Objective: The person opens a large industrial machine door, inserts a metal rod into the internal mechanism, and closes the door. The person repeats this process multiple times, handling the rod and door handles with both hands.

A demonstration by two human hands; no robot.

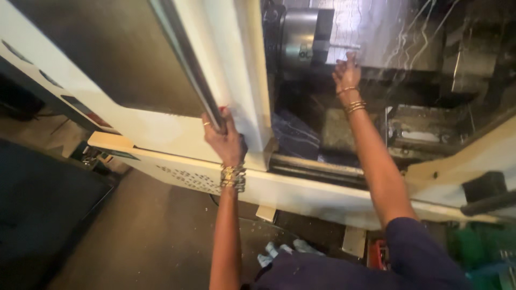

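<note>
My left hand (pixel 223 137) grips the long dark handle bar (pixel 188 62) on the sliding door (pixel 107 59) of a white machine tool. My right hand (pixel 346 72) reaches deep into the open machine, its fingers at a slim metal workpiece (pixel 344 47) that sticks out of the round steel chuck (pixel 301 36). Whether the fingers close around the piece is hard to tell. Both wrists carry gold bangles.
Inside the machine lie a dark cloth (pixel 294 134) and a wet metal bed (pixel 424 134). The white lower casing (pixel 301 193) runs across in front of me. A green crate (pixel 484 241) stands at the lower right, a dark mat (pixel 37 204) on the floor at left.
</note>
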